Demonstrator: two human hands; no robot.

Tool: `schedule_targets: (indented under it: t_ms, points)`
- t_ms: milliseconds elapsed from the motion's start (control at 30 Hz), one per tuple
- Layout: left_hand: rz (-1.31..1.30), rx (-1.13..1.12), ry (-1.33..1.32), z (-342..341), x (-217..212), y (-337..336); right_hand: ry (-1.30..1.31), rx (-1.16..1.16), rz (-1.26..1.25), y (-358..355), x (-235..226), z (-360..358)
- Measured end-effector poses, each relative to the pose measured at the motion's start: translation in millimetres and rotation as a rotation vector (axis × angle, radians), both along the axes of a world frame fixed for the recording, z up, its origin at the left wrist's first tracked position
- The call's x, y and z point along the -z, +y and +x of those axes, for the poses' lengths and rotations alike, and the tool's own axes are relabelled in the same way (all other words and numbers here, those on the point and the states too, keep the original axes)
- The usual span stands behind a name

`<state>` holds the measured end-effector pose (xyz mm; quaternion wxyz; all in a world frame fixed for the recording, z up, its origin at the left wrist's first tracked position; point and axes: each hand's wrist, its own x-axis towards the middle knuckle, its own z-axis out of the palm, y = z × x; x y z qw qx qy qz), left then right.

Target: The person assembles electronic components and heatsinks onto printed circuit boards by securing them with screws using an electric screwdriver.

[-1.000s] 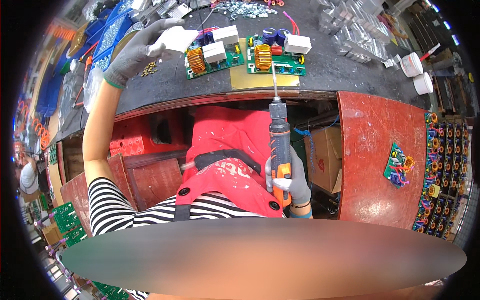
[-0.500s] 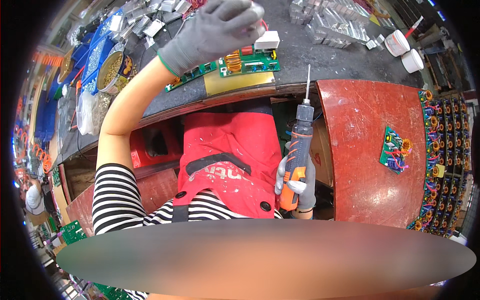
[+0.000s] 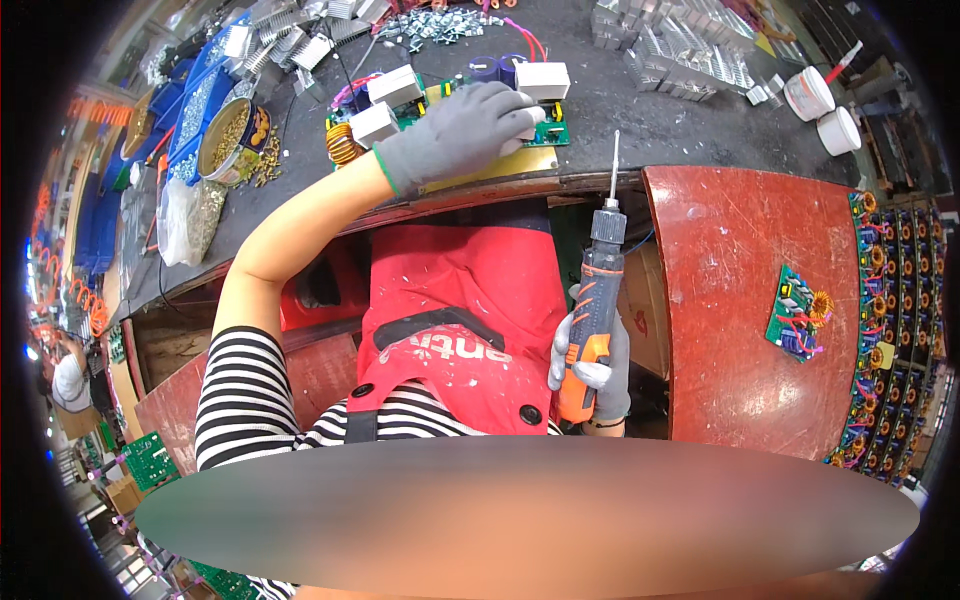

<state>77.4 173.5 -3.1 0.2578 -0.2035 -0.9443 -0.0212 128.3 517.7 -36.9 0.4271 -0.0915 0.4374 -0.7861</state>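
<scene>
Here, knit-gloved left hand (image 3: 462, 132) presses green circuit board (image 3: 440, 115).

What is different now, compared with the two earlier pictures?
The left hand came down from the white block it held up and now lies flat on the green circuit board on the dark bench. The right hand still grips the orange-and-grey electric screwdriver upright at the lap, bit pointing up.

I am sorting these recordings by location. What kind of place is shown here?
Probably an electronics assembly workshop. The left hand rests on a green circuit board on a dark workbench, the right hand holds an electric screwdriver, and metal heat sinks are piled nearby.
</scene>
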Motion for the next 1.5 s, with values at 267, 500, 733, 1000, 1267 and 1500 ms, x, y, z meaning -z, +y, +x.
schedule_targets:
  t_ms: [267, 500, 733, 1000, 1267, 1500]
  points:
    - [0.275, -0.074, 0.037, -9.6, 3.3, -4.5, -0.006, 0.000, 0.028, -3.3, -0.2, -0.3]
    - [0.764, -0.446, -0.217, -22.4, -44.6, -61.5, -0.027, 0.019, 0.027, -2.4, 7.1, -2.9]
    - [-0.149, -0.821, -0.524, -77.1, -33.9, -130.4, -0.038, 0.010, 0.037, -8.1, 2.8, -2.0]
    - [-0.176, -0.910, -0.639, -77.1, -19.2, -138.1, -0.055, -0.035, -0.011, -7.4, 1.4, -2.8]
    - [-0.105, -0.338, -0.097, -42.1, -23.3, -142.1, -0.050, -0.102, -0.025, -6.1, 3.4, -3.2]
    - [1.075, -0.063, -0.258, 31.5, -53.4, -84.6, 0.112, -0.361, 0.039, -7.6, -0.5, -5.5]
